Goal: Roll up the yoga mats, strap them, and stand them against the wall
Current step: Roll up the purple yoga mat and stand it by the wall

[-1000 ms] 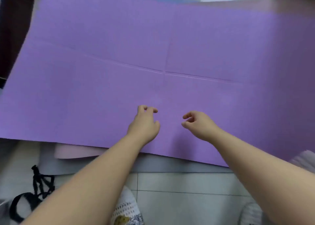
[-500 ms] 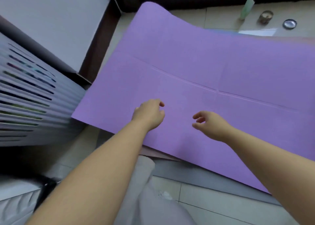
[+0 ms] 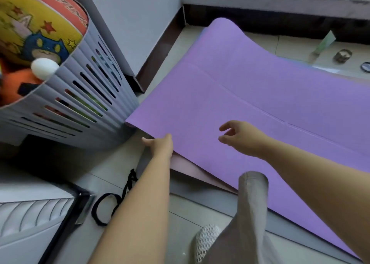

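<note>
Two mats lay flat on the tile floor [image 3: 200, 205], purple mat [image 3: 250, 87] on top and pink mat [image 3: 190, 168] under it, showing only along the near edge. Purple mat's near-left corner sat just beside the slatted basket [image 3: 96, 95], with hardly any gap. Its far-left corner curled up near the baseboard [image 3: 280, 21] below the wall [image 3: 140, 23]. The near edge ran diagonally from the basket down to the lower right. Bare tile lay open between that edge and the shoe [image 3: 206, 241]. A knee [image 3: 252, 193] overlapped the edge.

Left hand [image 3: 159, 144] was at the near edge, close to the left corner, thumb out to the left over the floor. Its fingers were hidden by the purple mat, so I cannot tell if it gripped the edge or only touched it. Right hand [image 3: 242, 137] hovered over the purple mat, further in from the edge, fingers loosely curled, holding nothing, apart from the left hand.

Black strap [image 3: 106, 205] lay on the tile left of the left forearm, partly hidden by it and well short of the mats.
</note>
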